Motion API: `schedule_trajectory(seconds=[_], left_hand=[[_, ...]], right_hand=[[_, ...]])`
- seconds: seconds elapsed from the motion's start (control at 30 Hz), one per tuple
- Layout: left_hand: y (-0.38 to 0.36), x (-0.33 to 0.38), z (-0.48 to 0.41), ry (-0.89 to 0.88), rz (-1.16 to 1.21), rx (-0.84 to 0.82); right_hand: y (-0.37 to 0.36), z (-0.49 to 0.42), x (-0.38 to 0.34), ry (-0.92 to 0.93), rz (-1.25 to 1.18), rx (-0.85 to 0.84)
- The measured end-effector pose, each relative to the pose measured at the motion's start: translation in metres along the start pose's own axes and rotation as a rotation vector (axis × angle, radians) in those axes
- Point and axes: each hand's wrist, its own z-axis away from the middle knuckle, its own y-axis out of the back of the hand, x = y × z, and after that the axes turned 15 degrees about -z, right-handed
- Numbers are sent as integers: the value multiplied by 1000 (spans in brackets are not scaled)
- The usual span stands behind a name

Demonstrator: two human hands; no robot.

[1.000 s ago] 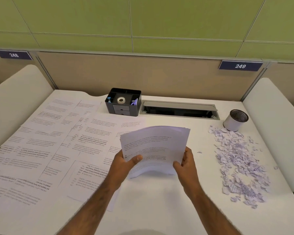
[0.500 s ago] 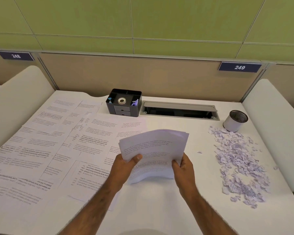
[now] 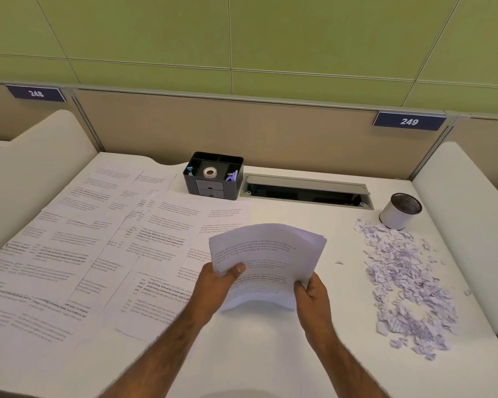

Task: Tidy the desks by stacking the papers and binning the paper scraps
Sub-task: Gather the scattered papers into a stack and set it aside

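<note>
A stack of printed papers [image 3: 268, 254] stands on its lower edge on the white desk [image 3: 270, 354], bowed and tilted. My left hand [image 3: 216, 285] grips its left side with the thumb on the front page. My right hand [image 3: 311, 294] grips its lower right corner. Several loose printed sheets [image 3: 98, 254] lie spread and overlapping over the left half of the desk. A pile of small paper scraps [image 3: 403, 282] covers the right side. A small white bin with a mesh top [image 3: 400, 211] stands just behind the scraps.
A black desk organiser [image 3: 213, 176] with tape and clips sits at the back centre. Beside it is a grey cable hatch [image 3: 308, 191]. White side dividers [image 3: 466, 225] flank the desk, and a beige partition runs along the back.
The stack has dropped a little lower and tilted further to the right in both hands. Its top edge now bows more.
</note>
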Motion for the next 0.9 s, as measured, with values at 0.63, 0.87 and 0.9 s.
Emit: schedule_trajectory(seconds=[0.63, 0.87, 0.9], left_hand=[[0, -40, -4, 25, -90, 15], [27, -25, -7, 20, -125, 67], [39, -25, -8, 25, -140, 71]], right_hand=[[3, 10, 9, -60, 71, -4], [-2, -4, 16, -67, 102, -83], [-11, -4, 15, -84, 87, -105]])
